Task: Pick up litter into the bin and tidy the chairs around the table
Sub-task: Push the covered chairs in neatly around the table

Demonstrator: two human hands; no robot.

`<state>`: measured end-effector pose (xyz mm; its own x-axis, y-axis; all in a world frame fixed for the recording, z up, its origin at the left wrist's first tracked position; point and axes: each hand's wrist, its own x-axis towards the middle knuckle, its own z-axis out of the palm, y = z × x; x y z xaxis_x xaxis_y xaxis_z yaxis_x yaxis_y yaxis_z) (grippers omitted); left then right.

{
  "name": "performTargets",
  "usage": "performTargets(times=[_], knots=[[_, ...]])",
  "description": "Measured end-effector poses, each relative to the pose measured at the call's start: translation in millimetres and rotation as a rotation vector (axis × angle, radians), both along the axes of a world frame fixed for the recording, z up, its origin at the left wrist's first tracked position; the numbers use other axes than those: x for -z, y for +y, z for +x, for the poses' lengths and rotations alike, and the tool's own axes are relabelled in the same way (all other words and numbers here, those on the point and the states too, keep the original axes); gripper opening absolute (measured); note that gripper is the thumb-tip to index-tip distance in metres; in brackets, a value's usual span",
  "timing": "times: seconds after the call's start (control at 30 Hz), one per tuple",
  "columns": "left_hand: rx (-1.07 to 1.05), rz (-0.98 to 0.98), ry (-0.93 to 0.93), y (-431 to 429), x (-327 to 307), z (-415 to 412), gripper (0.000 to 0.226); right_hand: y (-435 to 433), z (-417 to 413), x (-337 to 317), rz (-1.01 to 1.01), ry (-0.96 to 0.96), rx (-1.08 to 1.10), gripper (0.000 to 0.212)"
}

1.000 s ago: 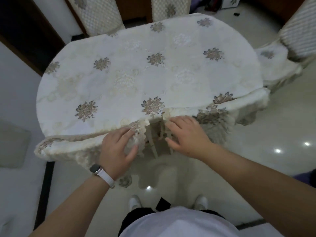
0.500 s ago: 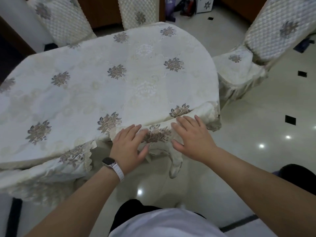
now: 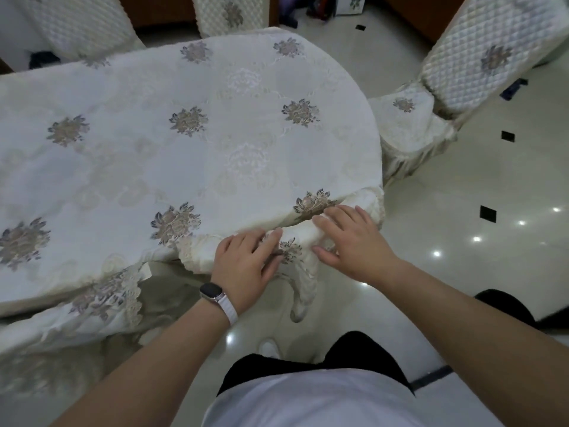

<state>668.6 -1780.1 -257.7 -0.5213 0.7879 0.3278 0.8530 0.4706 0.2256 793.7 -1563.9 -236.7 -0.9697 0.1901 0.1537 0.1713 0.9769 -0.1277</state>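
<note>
A table (image 3: 215, 134) under a cream tablecloth with flower patterns fills the upper left. My left hand (image 3: 246, 263), with a watch on its wrist, lies flat on the cloth's hanging near edge, fingers apart. My right hand (image 3: 351, 241) is just to its right, fingers over a rolled fold of the tablecloth (image 3: 301, 235) and thumb under it. A chair (image 3: 412, 127) with a quilted cream cover stands off the table's right end, its seat close to the edge. Two more chair backs, one far (image 3: 229, 13) and one far left (image 3: 77, 26), rise behind the table.
Glossy pale tiles with small black insets (image 3: 488, 213) cover the floor to the right. More lace-edged fabric (image 3: 101, 303) hangs low at the near left. Dark items (image 3: 317, 7) lie on the floor beyond the table. My white shoe (image 3: 269, 348) is below my hands.
Both hands have slid right along the table's near edge, from the gap in the hanging cloth to the rounded right end. The right-hand chair has come into fuller view.
</note>
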Motion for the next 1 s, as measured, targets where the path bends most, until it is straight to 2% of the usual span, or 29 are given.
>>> performTargets(times=[0.17,0.3,0.47,0.63,0.8,1.0], knots=[[-0.055,0.016,-0.025,0,0,-1,0.042,13,-13,2,-0.018,0.049,-0.110,0.046],[-0.148,-0.047,-0.058,5,-1,5,0.047,32,-21,10,-0.058,0.100,-0.270,0.043],[-0.186,-0.118,-0.033,6,1,6,0.045,50,-28,16,-0.083,0.138,-0.358,0.044],[-0.215,-0.065,-0.004,11,0,13,0.046,46,-31,21,-0.107,0.218,-0.326,0.040],[-0.229,-0.101,-0.046,10,-3,14,0.045,41,-33,24,-0.124,0.273,-0.316,0.038],[-0.223,-0.064,-0.051,-7,-1,8,0.043,28,-37,23,-0.119,0.245,-0.333,0.038]])
